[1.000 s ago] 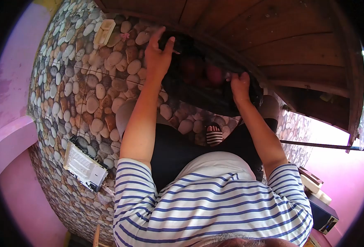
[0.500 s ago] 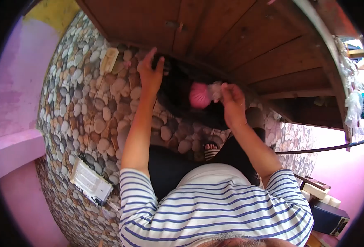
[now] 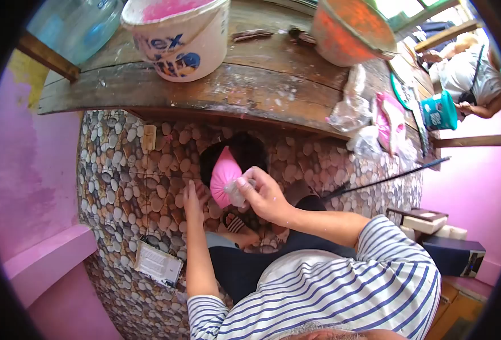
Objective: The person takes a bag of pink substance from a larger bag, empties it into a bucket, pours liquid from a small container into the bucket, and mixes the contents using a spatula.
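My right hand [image 3: 266, 198] pinches the gathered neck of a clear plastic bag [image 3: 225, 173] filled with something pink. The bag's full, rounded part points away from me, over the floor in front of the bench. Just left of the bag is my left hand [image 3: 193, 199], its fingers stretched out and nothing in it. Behind the bag, a black object [image 3: 251, 148] lies low on the floor; I cannot make out its kind.
On the wooden bench [image 3: 273, 105] stand a white bucket [image 3: 176, 48] with pink inside and an orange-stained basin [image 3: 349, 34]. Plastic bags [image 3: 349, 113] lie at its right edge. Another person [image 3: 468, 73] holds a teal bucket [image 3: 438, 110]. A white tray [image 3: 158, 264] lies on the pebble-patterned floor.
My view has lifted back, so the bench top now shows. The pink bag in my right hand has come closer to me, away from the black object. My left hand has drawn back, too.
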`<state>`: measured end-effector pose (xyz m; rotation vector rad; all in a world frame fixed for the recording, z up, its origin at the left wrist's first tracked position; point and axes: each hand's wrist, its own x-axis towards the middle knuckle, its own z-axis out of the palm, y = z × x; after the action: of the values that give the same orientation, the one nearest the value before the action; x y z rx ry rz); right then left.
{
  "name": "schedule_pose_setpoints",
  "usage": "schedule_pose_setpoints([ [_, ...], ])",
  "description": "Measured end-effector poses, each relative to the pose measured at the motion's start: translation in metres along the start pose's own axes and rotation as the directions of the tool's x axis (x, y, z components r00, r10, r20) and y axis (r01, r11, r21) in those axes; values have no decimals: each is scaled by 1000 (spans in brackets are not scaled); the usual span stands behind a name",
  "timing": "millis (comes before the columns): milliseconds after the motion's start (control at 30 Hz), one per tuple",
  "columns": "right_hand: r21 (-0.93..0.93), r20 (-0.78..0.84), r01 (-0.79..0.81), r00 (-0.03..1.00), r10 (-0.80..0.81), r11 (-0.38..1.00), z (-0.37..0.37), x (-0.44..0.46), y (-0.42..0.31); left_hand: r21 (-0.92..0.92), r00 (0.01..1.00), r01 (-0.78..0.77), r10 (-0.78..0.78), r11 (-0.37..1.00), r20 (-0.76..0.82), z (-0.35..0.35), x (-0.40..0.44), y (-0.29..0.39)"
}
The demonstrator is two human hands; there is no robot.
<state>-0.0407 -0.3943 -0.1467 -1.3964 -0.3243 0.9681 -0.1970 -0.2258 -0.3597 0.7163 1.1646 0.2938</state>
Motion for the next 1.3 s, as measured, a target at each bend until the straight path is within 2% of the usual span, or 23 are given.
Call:
schedule_pose_setpoints([
  [33, 32, 99, 30, 995, -33, 999, -1, -10, -3, 18, 1000, 18, -18, 1000, 3, 8, -36, 8],
  [67, 1, 150, 55, 987, -54, 998, 6, -24, -22, -210, 960, 151, -92, 966, 266, 16, -66, 17],
  [100, -30, 206, 87, 975, -79, 996, 12, -35, -41, -388, 852, 323, -86, 863, 516, 24, -91, 25],
  [133, -90, 269, 110, 960, -83, 990, 13, -47, -54, -434, 819, 430, -140, 792, 557, 28, -109, 19],
  [233, -344, 343, 198, 936, -73, 918, 20, -92, -101, -424, 766, 476, -126, 771, 630, 32, -168, 17],
  [267, -280, 368, 51, 928, 58, 959, 19, -107, -123, -452, 753, 525, -146, 721, 642, 34, -191, 19],
  [300, -273, 361, 53, 931, 51, 961, 15, -120, -140, -441, 750, 526, -152, 727, 644, 47, -217, 28],
  [367, -349, 516, 87, 849, 114, 933, 4, -140, -172, -436, 878, 223, 15, 872, 479, 73, -264, 51],
  [400, -332, 557, 78, 820, 129, 940, -1, -148, -191, -430, 790, 374, -40, 821, 611, 68, -276, 57],
  [500, -278, 630, 210, 777, 13, 937, -18, -170, -226, -417, 762, 415, -58, 809, 645, 76, -300, 66],
  [533, -201, 618, 171, 786, -11, 965, -22, -178, -238, -484, 696, 442, 51, 755, 716, 84, -300, 71],
  [567, -157, 608, 94, 794, 21, 983, -26, -184, -241, -490, 701, 426, 65, 761, 710, 87, -301, 75],
  [633, -56, 576, 35, 817, 4, 998, -34, -197, -257, -472, 542, 598, 107, 648, 834, 104, -307, 90],
  [700, 87, 559, -73, 829, 12, 994, -41, -206, -273, -468, 471, 656, 163, 593, 867, 115, -316, 104],
  [767, -77, 499, -163, 848, 179, 984, -57, -201, -261, -548, 504, 576, 264, 607, 822, 123, -333, 123],
  [833, -9, 424, -103, 900, 97, 995, -56, -199, -279, -507, 579, 89, 369, 857, 727, 120, -361, 135],
  [867, -7, 377, -72, 924, 70, 997, -55, -194, -278, -444, 596, -145, 437, 884, 674, 119, -374, 137],
  [933, -71, 288, -38, 956, 57, 997, -50, -178, -281, -572, 563, 171, 397, 802, 725, 116, -364, 143],
  [1033, -196, 288, 119, 956, -59, 973, -27, -148, -294, -629, 574, 243, 413, 738, 707, 113, -364, 163],
  [1133, -368, 312, 259, 939, -144, 893, 9, -114, -305, -603, 763, -34, 410, 797, 499, 110, -351, 187],
  [1167, -392, 325, 304, 929, -178, 869, 23, -103, -309, -586, 753, -189, 499, 788, 429, 110, -351, 196],
  [1233, -322, 412, 194, 910, -47, 927, 43, -77, -312, -549, 724, -339, 585, 764, 367, 110, -341, 223],
  [1300, -438, 469, 255, 883, -23, 862, 61, -59, -327, -572, 727, -386, 620, 724, 294, 103, -334, 245],
])
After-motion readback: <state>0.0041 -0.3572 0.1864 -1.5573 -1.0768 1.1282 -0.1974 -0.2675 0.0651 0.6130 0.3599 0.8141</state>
